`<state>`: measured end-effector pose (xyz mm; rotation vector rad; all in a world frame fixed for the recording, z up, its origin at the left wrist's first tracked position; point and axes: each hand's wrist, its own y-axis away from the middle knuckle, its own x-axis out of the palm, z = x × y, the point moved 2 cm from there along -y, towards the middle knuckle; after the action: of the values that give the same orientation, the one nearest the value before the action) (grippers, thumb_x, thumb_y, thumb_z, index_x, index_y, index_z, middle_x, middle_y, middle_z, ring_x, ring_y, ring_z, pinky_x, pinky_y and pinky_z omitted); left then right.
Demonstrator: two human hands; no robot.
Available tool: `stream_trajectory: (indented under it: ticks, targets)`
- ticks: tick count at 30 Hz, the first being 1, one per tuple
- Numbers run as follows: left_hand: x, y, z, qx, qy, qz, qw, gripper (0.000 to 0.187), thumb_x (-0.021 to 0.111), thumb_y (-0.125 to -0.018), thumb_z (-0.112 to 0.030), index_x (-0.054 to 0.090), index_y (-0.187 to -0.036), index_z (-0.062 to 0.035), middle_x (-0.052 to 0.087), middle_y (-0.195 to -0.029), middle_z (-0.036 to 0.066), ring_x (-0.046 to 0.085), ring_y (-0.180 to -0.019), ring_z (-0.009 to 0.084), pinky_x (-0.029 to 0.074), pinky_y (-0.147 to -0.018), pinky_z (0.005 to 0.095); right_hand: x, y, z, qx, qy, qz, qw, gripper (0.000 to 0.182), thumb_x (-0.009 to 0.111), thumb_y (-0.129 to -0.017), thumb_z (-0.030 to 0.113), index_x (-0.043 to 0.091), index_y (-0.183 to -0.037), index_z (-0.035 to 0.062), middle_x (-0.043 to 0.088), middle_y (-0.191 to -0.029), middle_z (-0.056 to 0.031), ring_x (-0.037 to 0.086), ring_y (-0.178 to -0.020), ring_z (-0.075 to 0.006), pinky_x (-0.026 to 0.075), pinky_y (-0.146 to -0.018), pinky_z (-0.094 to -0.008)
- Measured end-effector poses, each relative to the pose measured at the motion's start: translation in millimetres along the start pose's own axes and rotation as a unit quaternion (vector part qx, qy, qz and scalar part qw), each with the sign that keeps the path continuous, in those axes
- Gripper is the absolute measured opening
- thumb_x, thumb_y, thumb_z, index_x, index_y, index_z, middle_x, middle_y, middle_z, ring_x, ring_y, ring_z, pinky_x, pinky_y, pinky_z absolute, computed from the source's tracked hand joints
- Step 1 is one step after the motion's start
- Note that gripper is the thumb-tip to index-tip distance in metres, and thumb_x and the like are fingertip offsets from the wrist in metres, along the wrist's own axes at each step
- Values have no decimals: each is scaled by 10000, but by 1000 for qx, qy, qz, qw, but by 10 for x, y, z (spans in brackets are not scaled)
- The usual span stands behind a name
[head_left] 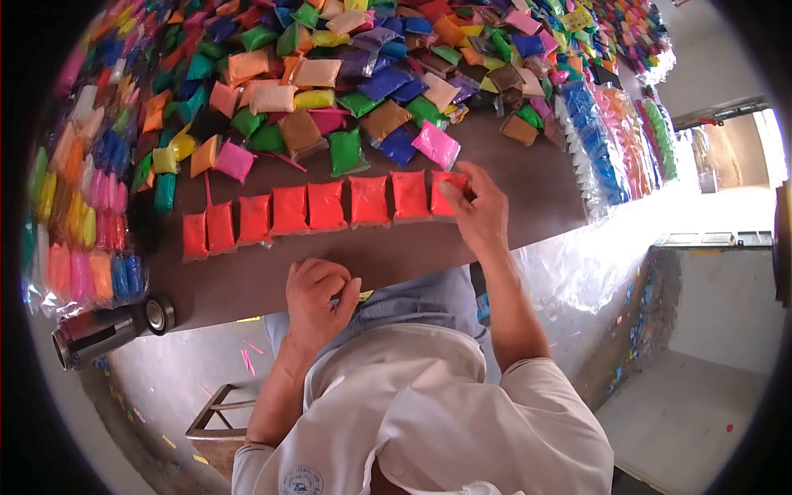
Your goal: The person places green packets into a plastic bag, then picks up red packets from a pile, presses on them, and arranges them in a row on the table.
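Observation:
A row of several red packets [289, 210] in clear wrap runs across the brown table [396, 252]. My right hand [478, 210] grips the red packet [440, 200] at the right end of the row, with the thumb on top and the index finger at its far right corner. My left hand [316, 299] is held at the near table edge, below the middle of the row. Its fingers are curled into a loose fist and nothing shows in them.
A large heap of coloured packets [363, 78] covers the table's far side. Bagged packets [99, 190] line the left, and more plastic bags [606, 140] stand at the right. A metal flask [107, 330] lies at the near left corner. A wooden stool [219, 429] stands on the floor.

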<state>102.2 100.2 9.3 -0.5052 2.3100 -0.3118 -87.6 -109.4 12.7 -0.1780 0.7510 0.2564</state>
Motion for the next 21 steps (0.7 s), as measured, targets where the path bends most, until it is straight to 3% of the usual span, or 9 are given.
stream_trajectory:
  ticks: [7, 13, 16, 21]
  targets:
    - [9, -6, -26, 3, -18, -6, 1000, 217, 760, -749, -62, 579, -631, -81, 654, -760, 3, 582, -739, 227, 405, -698, 383, -141, -273, 26, -102, 92, -80, 987, 462, 754, -858, 372, 660, -1216, 97, 663, -924, -122, 635, -914, -318, 492, -825, -433]
    - [22, -14, -27, 10, -23, -14, 1000, 209, 759, -741, -55, 581, -636, -83, 652, -751, 0, 581, -724, 230, 406, -688, 386, -57, -794, 107, -157, 85, 66, 982, 437, 785, -795, 281, 697, -1159, 55, 667, -902, -149, 655, -868, -333, 499, -793, -436]
    - [27, -18, -41, 9, -17, -19, 1000, 245, 740, -749, -44, 538, -614, -78, 648, -773, 19, 575, -731, 238, 400, -687, 385, 82, -1154, 65, -196, 55, 91, 975, 423, 793, -785, 277, 713, -1122, 34, 667, -896, -167, 658, -845, -348, 501, -792, -448]
    - [36, -4, -54, 7, -27, -25, 999, 238, 739, -747, -31, 546, -614, -72, 644, -771, 22, 573, -721, 238, 401, -683, 383, 178, -1510, 194, -226, 64, 52, 971, 391, 779, -798, 271, 713, -1104, 37, 677, -923, -175, 659, -861, -355, 502, -800, -456]
